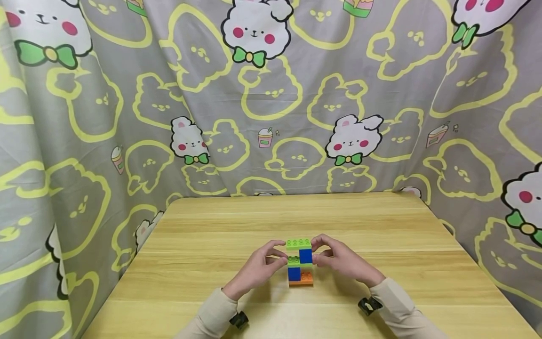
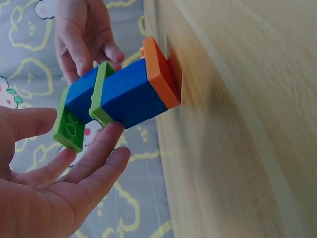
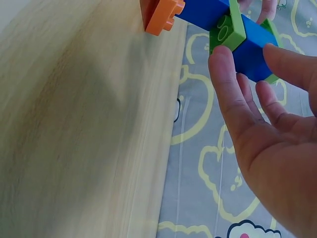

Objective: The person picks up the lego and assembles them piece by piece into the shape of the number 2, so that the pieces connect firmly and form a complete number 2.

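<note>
A stack of toy building bricks stands on the wooden table (image 1: 360, 221). An orange brick (image 1: 301, 283) forms its base, with a blue brick (image 1: 294, 274) on the base's left part. Above are a flat green brick (image 1: 306, 264), a second blue brick (image 1: 305, 256) at the right and another flat green brick (image 1: 298, 245) on top. My left hand (image 1: 259, 264) touches the stack's left side, its fingertips at the green bricks. On the opposite side my right hand (image 1: 345, 260) has its thumb and fingertips at the upper blue brick and the green edges.
A grey patterned curtain (image 1: 292, 103) hangs behind the table and along both sides. Black wrist bands (image 1: 370, 306) show at both sleeves. Bare wood surrounds the stack.
</note>
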### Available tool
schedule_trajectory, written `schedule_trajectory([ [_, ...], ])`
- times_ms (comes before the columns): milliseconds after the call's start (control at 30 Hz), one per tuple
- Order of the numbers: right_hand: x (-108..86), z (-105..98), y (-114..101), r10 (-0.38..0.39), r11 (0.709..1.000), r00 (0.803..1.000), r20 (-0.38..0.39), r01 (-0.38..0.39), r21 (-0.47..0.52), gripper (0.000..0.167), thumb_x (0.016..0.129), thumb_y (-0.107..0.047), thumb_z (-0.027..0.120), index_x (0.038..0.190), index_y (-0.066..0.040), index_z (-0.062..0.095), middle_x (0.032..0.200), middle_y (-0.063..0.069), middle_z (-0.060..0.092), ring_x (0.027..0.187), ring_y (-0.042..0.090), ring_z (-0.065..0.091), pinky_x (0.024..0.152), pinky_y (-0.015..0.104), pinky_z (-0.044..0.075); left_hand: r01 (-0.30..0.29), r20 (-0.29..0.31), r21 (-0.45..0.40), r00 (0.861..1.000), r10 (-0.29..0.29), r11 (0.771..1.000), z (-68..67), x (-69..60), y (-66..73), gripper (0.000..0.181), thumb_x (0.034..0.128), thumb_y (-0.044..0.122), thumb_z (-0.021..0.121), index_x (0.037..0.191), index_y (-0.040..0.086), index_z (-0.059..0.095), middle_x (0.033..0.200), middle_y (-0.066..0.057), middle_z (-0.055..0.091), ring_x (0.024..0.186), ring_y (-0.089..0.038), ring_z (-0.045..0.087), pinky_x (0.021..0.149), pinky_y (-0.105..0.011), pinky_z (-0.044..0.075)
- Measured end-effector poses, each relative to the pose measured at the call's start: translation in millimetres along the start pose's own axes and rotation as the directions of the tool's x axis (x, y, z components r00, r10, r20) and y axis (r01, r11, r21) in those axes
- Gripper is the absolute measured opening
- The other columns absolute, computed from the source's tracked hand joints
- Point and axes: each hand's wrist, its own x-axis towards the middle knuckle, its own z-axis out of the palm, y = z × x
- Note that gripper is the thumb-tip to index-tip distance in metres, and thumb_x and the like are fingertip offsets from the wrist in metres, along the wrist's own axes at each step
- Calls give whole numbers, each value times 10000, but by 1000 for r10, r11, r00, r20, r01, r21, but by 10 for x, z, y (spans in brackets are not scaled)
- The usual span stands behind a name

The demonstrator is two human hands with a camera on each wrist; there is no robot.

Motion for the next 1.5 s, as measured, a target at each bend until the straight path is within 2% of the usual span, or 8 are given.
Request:
schedule_trajectory([
  [300,9,4,16,4,1000,1000,-3,-4,-6,450,1020,-153,648,1405,19,491,1269,185,567,1079,303,693,884,308,599,14,-6,35,1000,-14,999,-6,4,-19,528,1040,233,625,1530,117,465,1247,-136,684,1139,-296,680,959,-469,562],
  [733,30,25,16,37,996,999,-10,-38,-86,541,1014,-224,665,1456,31,488,1303,159,594,1091,263,685,883,314,582,26,2,36,1000,-27,999,-10,35,-73,542,1037,233,627,1530,76,463,1263,-158,678,1130,-288,679,968,-460,558],
  [1067,21,61,7,60,992,998,4,-59,-114,515,1018,-240,657,1436,32,527,1336,177,603,1111,288,670,933,442,568,31,17,45,999,-32,999,-22,39,-110,547,1040,225,618,1523,26,456,1259,-160,684,1138,-312,671,967,-427,560],
  [1300,26,63,29,76,991,997,12,-75,-109,529,1023,-239,648,1451,40,511,1345,174,604,1101,266,668,932,442,565,49,19,37,999,-49,998,-17,41,-132,530,1037,232,625,1478,-27,487,1278,-187,683,1178,-322,660,1018,-487,532],
  [1500,25,68,56,87,990,996,15,-85,-112,551,1027,-264,643,1460,45,502,1361,178,607,1115,265,666,950,458,559,61,23,26,998,-61,998,-16,37,-129,503,1033,241,632,1440,-34,526,1238,-168,698,1162,-334,663,1008,-486,534],
])
